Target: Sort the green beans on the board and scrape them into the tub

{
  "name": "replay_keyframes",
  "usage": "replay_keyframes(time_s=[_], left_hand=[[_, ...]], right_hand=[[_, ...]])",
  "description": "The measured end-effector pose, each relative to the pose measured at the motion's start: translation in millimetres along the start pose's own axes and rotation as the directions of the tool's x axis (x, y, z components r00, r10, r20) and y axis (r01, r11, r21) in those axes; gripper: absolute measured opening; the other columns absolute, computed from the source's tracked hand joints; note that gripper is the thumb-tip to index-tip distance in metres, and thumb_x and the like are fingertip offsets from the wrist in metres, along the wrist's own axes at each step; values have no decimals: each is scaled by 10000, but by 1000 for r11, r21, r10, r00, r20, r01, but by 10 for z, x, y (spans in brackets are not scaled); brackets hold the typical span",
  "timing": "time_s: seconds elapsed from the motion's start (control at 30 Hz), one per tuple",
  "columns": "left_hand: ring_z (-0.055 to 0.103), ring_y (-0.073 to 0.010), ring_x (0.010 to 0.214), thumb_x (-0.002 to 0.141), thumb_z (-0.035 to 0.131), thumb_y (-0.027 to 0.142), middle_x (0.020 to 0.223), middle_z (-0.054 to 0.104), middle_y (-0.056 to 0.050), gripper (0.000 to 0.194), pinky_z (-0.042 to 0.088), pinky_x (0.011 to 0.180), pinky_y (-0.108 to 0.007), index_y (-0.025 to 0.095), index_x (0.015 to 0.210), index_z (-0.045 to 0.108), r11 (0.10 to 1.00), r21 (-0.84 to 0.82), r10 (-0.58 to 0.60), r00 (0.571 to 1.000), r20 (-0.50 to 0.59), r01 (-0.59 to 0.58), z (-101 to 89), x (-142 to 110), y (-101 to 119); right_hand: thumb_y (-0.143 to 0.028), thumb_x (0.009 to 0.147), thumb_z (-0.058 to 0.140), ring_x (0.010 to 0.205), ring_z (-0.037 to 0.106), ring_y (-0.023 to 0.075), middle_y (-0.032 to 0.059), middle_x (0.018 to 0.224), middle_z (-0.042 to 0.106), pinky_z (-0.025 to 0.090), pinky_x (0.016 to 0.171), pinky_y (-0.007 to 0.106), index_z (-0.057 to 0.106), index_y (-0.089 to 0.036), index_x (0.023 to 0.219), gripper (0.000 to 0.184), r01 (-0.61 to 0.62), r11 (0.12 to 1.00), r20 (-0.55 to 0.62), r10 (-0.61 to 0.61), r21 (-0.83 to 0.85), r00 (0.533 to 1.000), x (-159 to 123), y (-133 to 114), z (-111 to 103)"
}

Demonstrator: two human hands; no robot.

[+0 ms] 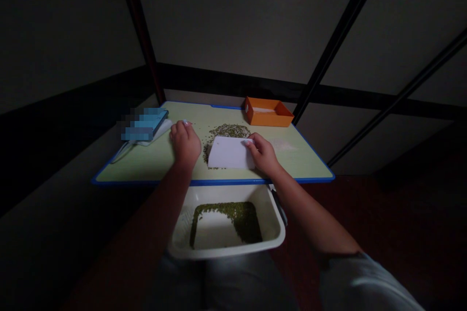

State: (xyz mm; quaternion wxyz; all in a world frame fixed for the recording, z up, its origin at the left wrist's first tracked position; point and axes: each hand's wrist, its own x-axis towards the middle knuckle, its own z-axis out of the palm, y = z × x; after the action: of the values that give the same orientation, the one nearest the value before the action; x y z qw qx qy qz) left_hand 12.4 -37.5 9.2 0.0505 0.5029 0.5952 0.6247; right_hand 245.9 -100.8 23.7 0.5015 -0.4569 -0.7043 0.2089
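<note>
Two bare hands, the left hand (187,145) and right hand (263,154); one pale-green, blue-edged table (306,160); one open orange rectangular box (272,119); one flat white rectangular card (230,152); one white rectangular basin (226,252); one pixelated blue object (144,125); uncountably many small green grains (245,218).

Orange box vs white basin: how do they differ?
The orange box sits on the table; the white basin is below the table's near edge.
The basin holds many green bits; the box shows only a pale patch inside.
The box has sharp corners; the basin's are rounded.
Shared: both are open-topped.
</note>
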Motion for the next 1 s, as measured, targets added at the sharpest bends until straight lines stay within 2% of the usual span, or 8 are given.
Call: replay_keyframes(time_s=[0.2,0.47,0.73,1.0], left_hand=[[570,-308,1247,1004,353,304,1070,642,-158,220,371,1182,-509,236,856,500,999,33,9,1000,15,-10,3,-7,18],[574,-316,1223,1010,298,337,1068,641,-161,251,387,1155,-536,236,906,503,989,122,76,996,50,-81,6,3,-30],[572,-314,1225,1018,315,322,1091,645,-171,250,381,1162,-541,224,928,527,980,166,98,993,71,-108,16,0,-48],[574,-333,1231,1017,308,315,1098,650,-184,268,379,1152,-561,213,947,545,973,195,110,989,94,-127,5,-16,-33]], right_hand=[[-431,930,550,652,476,171,-34,655,514,343,627,294,525,-245,812,222,10,1000,-41,-11,-14,999,24,-6,-32],[-446,938,593,633,447,162,-36,652,502,338,611,290,520,-247,798,254,52,998,-1,-52,18,999,45,32,31],[-518,921,594,618,411,149,-41,660,463,317,589,291,509,-243,784,318,32,999,-92,-28,44,995,-23,113,-223],[-515,914,587,584,389,146,-53,618,438,287,565,292,518,-244,786,308,-6,1000,-82,6,-8,997,-83,164,-309]])
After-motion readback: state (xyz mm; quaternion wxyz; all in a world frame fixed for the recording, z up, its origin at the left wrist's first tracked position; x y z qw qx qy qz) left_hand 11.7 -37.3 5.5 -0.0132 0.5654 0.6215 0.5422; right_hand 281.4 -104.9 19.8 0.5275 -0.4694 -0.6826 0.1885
